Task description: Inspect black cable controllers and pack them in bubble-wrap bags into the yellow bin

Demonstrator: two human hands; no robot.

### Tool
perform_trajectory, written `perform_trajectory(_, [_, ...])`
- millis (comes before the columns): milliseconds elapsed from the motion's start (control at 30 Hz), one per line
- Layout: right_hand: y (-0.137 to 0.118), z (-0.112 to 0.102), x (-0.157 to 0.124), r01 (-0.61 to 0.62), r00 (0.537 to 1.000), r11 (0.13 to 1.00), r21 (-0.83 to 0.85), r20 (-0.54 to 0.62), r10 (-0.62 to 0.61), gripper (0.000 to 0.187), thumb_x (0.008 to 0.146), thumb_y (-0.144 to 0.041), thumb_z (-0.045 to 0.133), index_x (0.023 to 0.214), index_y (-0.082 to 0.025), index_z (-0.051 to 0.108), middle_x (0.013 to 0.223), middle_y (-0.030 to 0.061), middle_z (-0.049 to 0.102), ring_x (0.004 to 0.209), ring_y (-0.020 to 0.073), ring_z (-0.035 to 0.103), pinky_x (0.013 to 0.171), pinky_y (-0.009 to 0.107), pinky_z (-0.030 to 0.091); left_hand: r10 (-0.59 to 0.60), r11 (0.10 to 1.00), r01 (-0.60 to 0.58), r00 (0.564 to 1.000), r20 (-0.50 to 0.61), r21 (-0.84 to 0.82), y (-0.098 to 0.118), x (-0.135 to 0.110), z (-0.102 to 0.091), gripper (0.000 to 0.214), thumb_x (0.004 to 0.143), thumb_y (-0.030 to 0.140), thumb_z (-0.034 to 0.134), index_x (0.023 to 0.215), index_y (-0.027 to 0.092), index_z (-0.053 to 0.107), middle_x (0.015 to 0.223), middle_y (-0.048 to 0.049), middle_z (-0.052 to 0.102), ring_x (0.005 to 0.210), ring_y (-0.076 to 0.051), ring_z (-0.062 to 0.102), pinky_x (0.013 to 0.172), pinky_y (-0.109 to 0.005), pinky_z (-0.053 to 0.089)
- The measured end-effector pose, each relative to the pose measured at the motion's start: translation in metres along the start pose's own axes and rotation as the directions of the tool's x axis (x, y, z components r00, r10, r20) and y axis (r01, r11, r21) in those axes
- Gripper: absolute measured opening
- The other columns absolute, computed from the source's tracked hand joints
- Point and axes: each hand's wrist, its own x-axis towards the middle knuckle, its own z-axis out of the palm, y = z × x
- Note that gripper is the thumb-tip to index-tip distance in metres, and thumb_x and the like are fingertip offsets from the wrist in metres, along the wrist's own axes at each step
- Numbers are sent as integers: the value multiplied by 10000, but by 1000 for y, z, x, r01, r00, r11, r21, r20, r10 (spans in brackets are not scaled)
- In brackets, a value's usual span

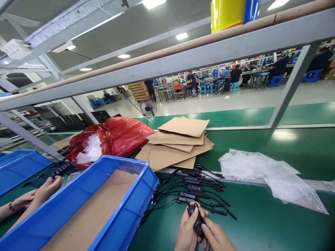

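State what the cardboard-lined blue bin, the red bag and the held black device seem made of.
Blue bin: probably molded plastic, semi-gloss, with stiff walls.
Red bag: likely thin plastic film, shiny and crinkled.
Black device: apparently hard plastic, smooth, faintly glossy casing.

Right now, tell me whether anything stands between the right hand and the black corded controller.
Nothing visible does: the right hand touches the black corded controller directly, and the left hand holds its other side. The other black corded units lie beyond it, not between.
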Motion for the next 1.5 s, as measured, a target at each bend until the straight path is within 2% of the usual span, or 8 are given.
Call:
perform_trajectory(167, [-19,-4,-3,20,999,998,-63,28,-18,590,956,-599,235,1052,-130,579,531,-5,549,456,140,553,507,217,472,49,999,-48,998,-50,13,4,-2,1,297,769,397,707,907,170,574,734,-13,579,800,-142,578,691,-208,449])
perform_trajectory(467, [-34,-11,-7,11,999,988,-156,50,-3,386,975,-421,287,1002,-153,563,638,16,603,543,151,596,566,216,478,-8,991,19,996,-87,132,5,0,0,356,756,468,695,859,163,544,745,-18,582,590,-98,523,445,-174,333])
perform_trajectory(567, [-33,-11,-7,3,998,991,-131,61,6,353,970,-408,309,1000,-155,552,649,12,597,537,148,589,549,215,471,24,993,-17,998,-65,114,6,-1,3,326,753,426,714,875,164,561,700,-8,578,726,-147,594,622,-216,452])
perform_trajectory(667, [-29,-10,-5,-13,998,997,-70,64,17,367,969,-442,320,946,-156,548,641,8,583,526,143,581,532,214,465,28,995,-24,998,-47,95,9,-3,7,324,733,415,734,859,163,575,699,-25,603,863,-209,619,733,-269,469])
perform_trajectory(933, [-24,-13,-3,-46,996,998,-36,78,49,392,954,-506,339,820,-175,500,599,2,561,505,146,570,516,236,461,-8,992,12,999,-36,124,10,-5,6,341,744,436,710,900,165,573,787,-58,672,692,-162,614,523,-204,413])
perform_trajectory(1233, [-28,-19,-5,-98,987,995,-29,126,101,421,938,-526,360,758,-177,511,591,14,576,518,157,584,526,254,471,55,990,-56,998,11,128,12,-2,4,245,802,376,661,867,172,542,711,-14,609,742,-160,612,576,-213,458])
perform_trajectory(1367, [-26,-18,-5,-99,988,994,-35,112,103,397,929,-511,391,774,-169,521,620,27,596,531,165,594,531,264,478,-5,986,-6,998,67,164,10,-3,4,253,843,411,597,836,187,479,682,10,556,485,-87,470,351,-162,306])
perform_trajectory(1500, [-26,-17,-6,-104,989,995,-3,108,103,357,922,-495,420,838,-164,525,668,32,615,547,171,605,530,269,492,-2,985,-21,990,140,169,10,-3,2,258,878,397,548,777,188,435,684,8,529,464,-74,419,341,-160,278])
